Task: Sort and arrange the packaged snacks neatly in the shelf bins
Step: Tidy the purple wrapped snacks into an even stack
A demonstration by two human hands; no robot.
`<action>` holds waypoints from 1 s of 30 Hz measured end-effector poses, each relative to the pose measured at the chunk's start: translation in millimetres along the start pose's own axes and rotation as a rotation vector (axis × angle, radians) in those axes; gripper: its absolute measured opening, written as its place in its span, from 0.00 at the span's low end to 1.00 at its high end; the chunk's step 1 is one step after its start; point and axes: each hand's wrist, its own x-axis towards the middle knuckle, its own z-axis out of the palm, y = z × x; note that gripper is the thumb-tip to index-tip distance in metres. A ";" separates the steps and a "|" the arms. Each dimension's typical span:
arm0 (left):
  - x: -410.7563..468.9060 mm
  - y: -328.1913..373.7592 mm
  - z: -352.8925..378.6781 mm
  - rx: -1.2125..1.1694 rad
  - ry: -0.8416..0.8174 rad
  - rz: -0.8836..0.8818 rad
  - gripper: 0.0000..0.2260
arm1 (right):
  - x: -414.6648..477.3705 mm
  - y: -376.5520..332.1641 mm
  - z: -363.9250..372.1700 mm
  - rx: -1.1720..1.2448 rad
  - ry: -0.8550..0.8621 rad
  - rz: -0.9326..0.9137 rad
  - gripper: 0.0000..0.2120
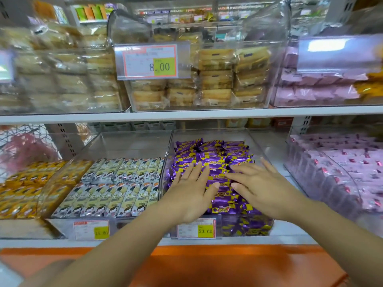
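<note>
Rests left hand (191, 188) and right hand (264, 186), both flat and straight-fingered, on many purple packs (217, 155) lying long-axis crosswise in one clear bin (211, 129).

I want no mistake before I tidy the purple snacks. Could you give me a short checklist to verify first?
1. Both hands at the purple snacks: ok, left hand and right hand lie flat on the purple packets.
2. Hands hold nothing: ok, fingers straight.
3. Packets in neat rows: not ok, front ones look jumbled.
4. Only purple packets in the clear bin: cannot tell, hands cover some.
5. Price tag in place: ok.
</note>
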 end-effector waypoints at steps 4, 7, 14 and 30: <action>20.2 30.4 13.7 0.120 -0.013 0.079 0.27 | -16.0 31.3 -3.4 -0.252 -0.015 0.020 0.20; 29.8 41.2 23.6 0.221 -0.063 0.067 0.30 | -20.3 43.3 3.8 -0.325 0.041 -0.032 0.21; 27.7 19.6 15.3 0.328 -0.148 0.155 0.31 | -14.1 44.3 23.2 -0.374 0.144 -0.080 0.22; 47.5 58.4 5.4 0.438 -0.196 0.297 0.23 | -9.8 64.3 16.5 0.705 0.221 0.147 0.22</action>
